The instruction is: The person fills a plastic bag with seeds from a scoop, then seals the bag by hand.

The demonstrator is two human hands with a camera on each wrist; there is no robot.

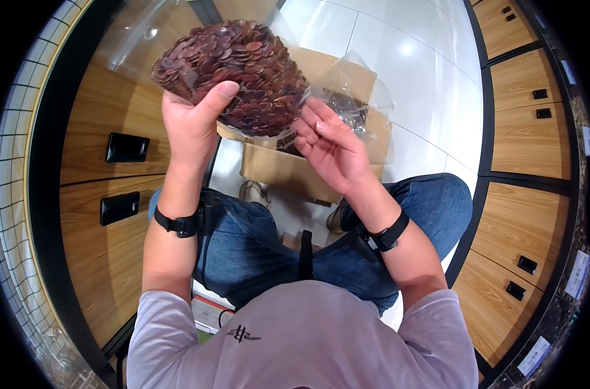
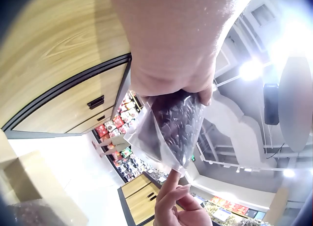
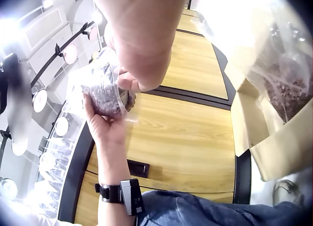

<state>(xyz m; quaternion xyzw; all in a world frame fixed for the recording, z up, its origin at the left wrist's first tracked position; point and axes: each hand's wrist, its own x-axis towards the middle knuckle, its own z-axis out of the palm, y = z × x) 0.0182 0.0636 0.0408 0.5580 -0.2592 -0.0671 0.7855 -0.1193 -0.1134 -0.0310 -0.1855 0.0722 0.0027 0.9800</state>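
A clear plastic bag (image 1: 249,71) full of flat, dark reddish-brown pieces is held up at the top of the head view. The left hand (image 1: 194,120) grips its lower left side, thumb over the front and the other fingers behind. At the bag's right end, the right hand (image 1: 330,146) touches the plastic with its fingertips, palm partly turned up and fingers loosely bent. In the left wrist view, a finger of the right hand (image 2: 178,206) meets a corner of the bag (image 2: 173,128). The right wrist view shows the left hand (image 3: 110,130) around the bag (image 3: 102,86).
An open cardboard box (image 1: 291,172) with a clear plastic liner (image 1: 379,97) stands on the white tiled floor beyond the knees. More dark pieces (image 3: 288,91) lie inside it. Wooden cabinets (image 1: 107,246) with black handles line both sides.
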